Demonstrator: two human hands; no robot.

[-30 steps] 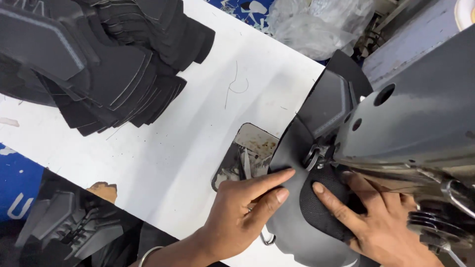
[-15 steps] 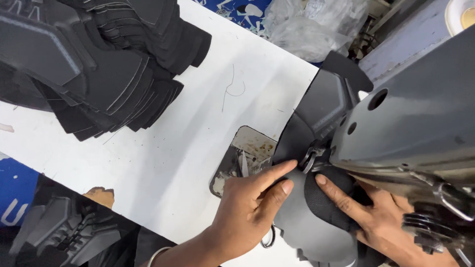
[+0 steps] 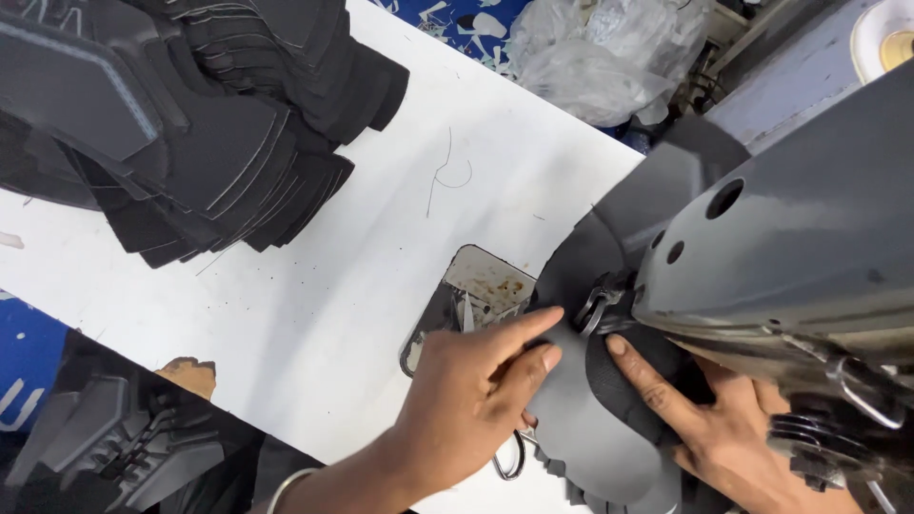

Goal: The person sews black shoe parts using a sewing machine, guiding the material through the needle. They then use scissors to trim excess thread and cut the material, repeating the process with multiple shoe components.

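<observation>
Left hand (image 3: 471, 405) and right hand (image 3: 709, 424) press flat, fingers spread, on the grey cut piece (image 3: 590, 419) under the sewing machine (image 3: 790, 257); fingertips sit near the presser foot (image 3: 595, 306), so a slip risks a needle jab or crooked seam.

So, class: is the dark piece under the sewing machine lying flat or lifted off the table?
Flat. The dark piece lies spread beneath the sewing machine, with the left hand and right hand pressing it onto the white table.
</observation>
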